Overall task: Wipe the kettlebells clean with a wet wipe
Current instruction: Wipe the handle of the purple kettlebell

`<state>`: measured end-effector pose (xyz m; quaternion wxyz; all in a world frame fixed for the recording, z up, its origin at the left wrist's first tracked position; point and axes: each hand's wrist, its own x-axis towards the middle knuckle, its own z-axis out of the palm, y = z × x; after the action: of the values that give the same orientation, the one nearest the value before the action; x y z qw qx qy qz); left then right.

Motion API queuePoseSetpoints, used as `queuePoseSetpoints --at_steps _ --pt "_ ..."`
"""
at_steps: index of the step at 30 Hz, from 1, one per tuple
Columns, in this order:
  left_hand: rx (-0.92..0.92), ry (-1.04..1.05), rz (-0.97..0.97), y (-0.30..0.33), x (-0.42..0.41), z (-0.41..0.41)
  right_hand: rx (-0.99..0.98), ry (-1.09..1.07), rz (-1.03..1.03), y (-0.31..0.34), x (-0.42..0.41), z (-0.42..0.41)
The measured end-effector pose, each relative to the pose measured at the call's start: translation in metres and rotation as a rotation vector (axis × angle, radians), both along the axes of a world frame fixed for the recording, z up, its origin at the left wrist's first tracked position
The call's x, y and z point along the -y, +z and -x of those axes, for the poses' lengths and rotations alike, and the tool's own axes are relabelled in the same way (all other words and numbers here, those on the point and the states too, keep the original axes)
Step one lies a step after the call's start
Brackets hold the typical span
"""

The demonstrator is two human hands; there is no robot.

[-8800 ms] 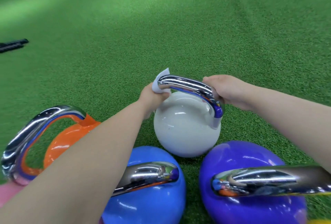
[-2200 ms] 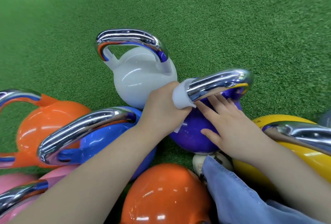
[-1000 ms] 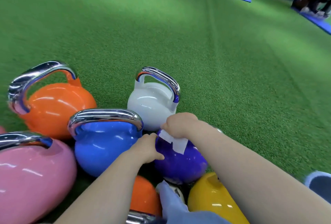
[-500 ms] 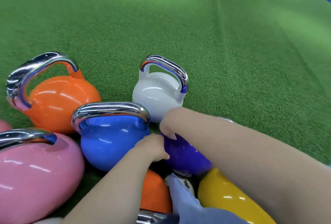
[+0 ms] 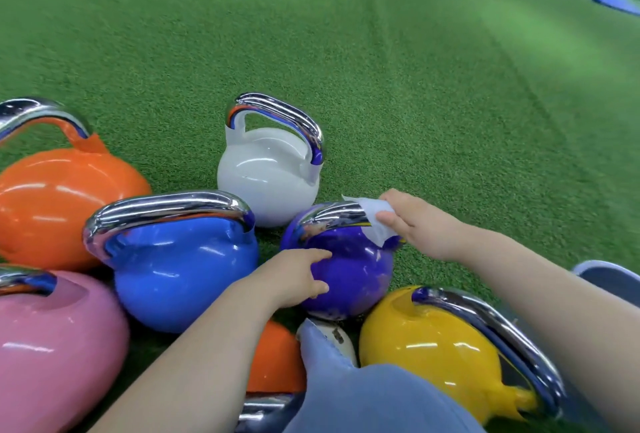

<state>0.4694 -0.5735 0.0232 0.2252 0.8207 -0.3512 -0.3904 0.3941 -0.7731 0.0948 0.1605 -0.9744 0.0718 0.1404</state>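
Now right hand [image 5: 420,224] pinches wet wipe [image 5: 375,221] on purple kettlebell [image 5: 353,269]; left hand [image 5: 294,276] cups it.

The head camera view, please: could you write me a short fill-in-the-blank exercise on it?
1. The right hand holds the wet wipe on the handle of the ____ kettlebell.
2. The left hand rests on that kettlebell's ____.
3. The white kettlebell stands on green ____.

Missing words: purple; body; turf
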Motion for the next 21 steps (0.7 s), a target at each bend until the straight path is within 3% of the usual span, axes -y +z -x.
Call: queuePoseSetpoints --at_steps 4,7,12,17,21 --pt "-0.018 -0.060 -0.051 -0.002 0.000 -0.001 0.053 0.102 0.375 0.001 -0.039 -0.014" --pt "-0.028 -0.080 -0.059 0.001 -0.001 -0.001 0.096 0.172 0.506 -0.002 -0.072 -0.035" --pt "-0.001 -0.131 -0.058 0.004 -0.001 0.003 0.003 0.281 0.585 -0.013 -0.098 -0.063" --pt "-0.048 -0.068 -0.003 0.002 -0.001 0.005 -0.075 0.123 0.179 0.008 -0.038 -0.037" --pt "0.092 -0.049 0.150 0.005 0.008 0.007 0.002 -0.118 -0.303 -0.004 0.010 0.001"
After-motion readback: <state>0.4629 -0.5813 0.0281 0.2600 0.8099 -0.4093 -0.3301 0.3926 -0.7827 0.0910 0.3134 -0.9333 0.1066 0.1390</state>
